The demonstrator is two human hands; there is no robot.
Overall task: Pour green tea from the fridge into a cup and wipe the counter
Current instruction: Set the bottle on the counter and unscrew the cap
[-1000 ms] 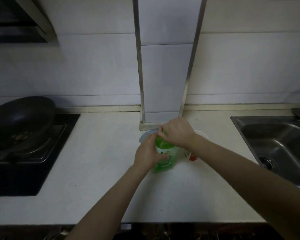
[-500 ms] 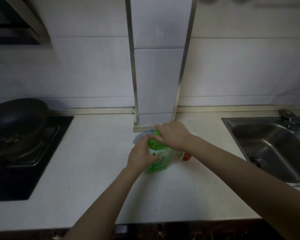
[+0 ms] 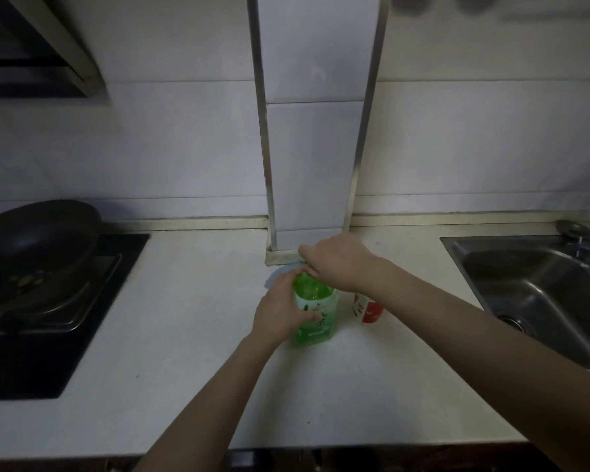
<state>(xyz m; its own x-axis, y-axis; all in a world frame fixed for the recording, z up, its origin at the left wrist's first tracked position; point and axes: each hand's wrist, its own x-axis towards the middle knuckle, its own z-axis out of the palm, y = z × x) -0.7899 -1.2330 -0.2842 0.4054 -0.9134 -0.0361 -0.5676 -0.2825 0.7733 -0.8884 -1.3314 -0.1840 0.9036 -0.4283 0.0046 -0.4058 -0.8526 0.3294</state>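
Bottle: we see a green translucent plastic tea bottle [image 3: 315, 313] with a white-and-green label standing upright on the pale counter [image 3: 191, 335], about midway along it and closer to the back edge than the front.
Left hand: our left hand [image 3: 280, 310] wraps around the bottle's body from its left side, fingers curled onto the label and gripping it.
Right hand: our right hand [image 3: 338, 262] sits over the top of the bottle, fingers bunched down around the neck; the cap itself is hidden under the hand, so we cannot tell whether it is on or off.
Cup: a small white cup with red print [image 3: 368, 308] stands just beside the bottle on its right, partly covered by our right forearm.
Cloth: a pale blue-grey patch [image 3: 280, 272] shows on the counter behind the bottle, near the foot of the column; we cannot tell what it is.
Column: a white tiled column with metal corner strips [image 3: 312, 131] rises from the back edge of the counter, directly behind the hands.
Stove: a black hob [image 3: 48, 335] is set into the left end of the counter, carrying a dark frying pan [image 3: 34, 240].
Sink: a steel sink [image 3: 539, 294] is sunk into the right end, well apart from the cup.
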